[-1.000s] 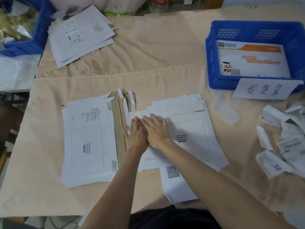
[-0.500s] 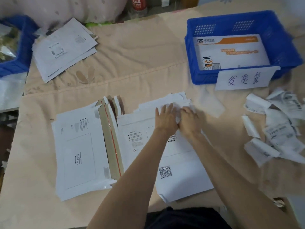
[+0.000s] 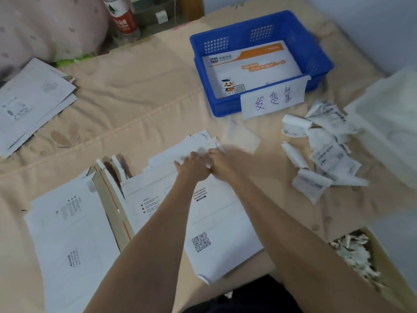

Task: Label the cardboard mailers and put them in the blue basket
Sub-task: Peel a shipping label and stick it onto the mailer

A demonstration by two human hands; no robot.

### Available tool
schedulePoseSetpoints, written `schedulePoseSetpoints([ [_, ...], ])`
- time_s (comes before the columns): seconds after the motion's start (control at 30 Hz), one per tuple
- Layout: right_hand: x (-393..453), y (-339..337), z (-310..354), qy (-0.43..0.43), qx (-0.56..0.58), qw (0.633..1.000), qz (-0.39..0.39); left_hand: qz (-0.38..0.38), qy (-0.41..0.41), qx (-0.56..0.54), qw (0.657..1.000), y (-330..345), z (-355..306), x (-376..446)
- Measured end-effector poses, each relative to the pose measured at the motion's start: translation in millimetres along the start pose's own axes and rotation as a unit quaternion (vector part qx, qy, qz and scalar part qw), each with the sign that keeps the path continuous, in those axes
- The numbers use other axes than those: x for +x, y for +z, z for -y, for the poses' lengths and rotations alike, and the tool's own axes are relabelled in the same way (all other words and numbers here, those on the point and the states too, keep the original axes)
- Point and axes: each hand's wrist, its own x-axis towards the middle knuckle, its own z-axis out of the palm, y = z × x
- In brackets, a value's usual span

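Both hands met at the far edge of the middle stack of mailers [image 3: 209,213]; we saw the left hand [image 3: 193,168] and the right hand [image 3: 228,162] side by side and touching, with a small white scrap [image 3: 202,152] between their fingertips. Motion blur kept us from telling whether the fingers pinched the scrap or merely pressed on it. Our forearms crossed the top mailer, whose printed waybill box and QR code lay face up.

Left of that stack lay a second stack of white mailers [image 3: 67,227], with brown flaps [image 3: 112,213] bearing a red strip standing open between the two stacks. A third pile of mailers [image 3: 33,102] sat well apart at the far left of the worktop [image 3: 140,93], which was covered in a peach cloth.

We noted the blue basket [image 3: 316,55] at the far right, holding one mailer with an orange band [image 3: 252,66] face up. A white handwritten sign [image 3: 274,100] hung on its near wall. Near the basket, a heap of curled backing papers [image 3: 325,152] lay loose on the cloth. A cardboard box of paper scraps [image 3: 358,256] stood at the near right corner. A bottle with a red label [image 3: 123,19] stood beyond the far edge.
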Motion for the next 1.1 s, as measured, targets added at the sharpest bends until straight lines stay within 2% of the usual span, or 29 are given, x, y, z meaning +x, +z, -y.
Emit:
schedulePoseSetpoints([
  [0.03, 1, -12, 0, 0.017, 0.061, 0.998, 0.002, 0.001, -0.016, -0.019, 1.000, -3, -2, -1],
  [0.1, -4, -31, -6, 0.030, 0.140, 0.985, -0.100, -0.044, -0.054, -0.041, 0.997, -8, -9, -4],
  [0.17, -20, -45, -28, 0.062, 0.132, 0.963, -0.226, -0.130, -0.076, -0.083, 0.985, -9, -22, -9],
  [0.23, -41, -56, -59, 0.115, 0.069, 0.948, -0.288, -0.204, -0.059, -0.159, 0.964, -6, -40, -15],
  [0.3, -59, -62, -89, 0.179, 0.003, 0.944, -0.277, -0.225, -0.013, -0.238, 0.945, -3, -64, -20],
  [0.37, -71, -63, -108, 0.234, -0.044, 0.940, -0.243, -0.193, 0.027, -0.314, 0.929, 0, -89, -25],
  [0.47, -80, -59, -122, 0.273, -0.016, 0.941, -0.201, -0.137, 0.060, -0.359, 0.921, 7, -117, -29],
  [0.6, -85, -58, -131, 0.242, 0.021, 0.944, -0.224, -0.081, 0.089, -0.364, 0.924, 18, -134, -29],
  [0.7, -81, -62, -128, 0.181, 0.077, 0.937, -0.288, -0.081, 0.085, -0.404, 0.907, 20, -135, -32],
  [0.8, -79, -67, -110, 0.130, 0.260, 0.899, -0.328, -0.062, 0.051, -0.529, 0.845, 15, -129, -37],
  [0.87, -78, -70, -97, 0.114, 0.372, 0.877, -0.282, -0.022, 0.024, -0.626, 0.779, 10, -121, -38],
  [0.93, -76, -71, -86, 0.104, 0.420, 0.878, -0.203, 0.007, 0.003, -0.688, 0.726, 7, -108, -38],
  [1.0, -75, -66, -77, 0.094, 0.450, 0.876, -0.145, -0.004, -0.005, -0.706, 0.709, 5, -96, -38],
  [1.1, -75, -55, -69, 0.080, 0.450, 0.876, -0.151, -0.039, -0.012, -0.720, 0.693, 7, -80, -39],
])
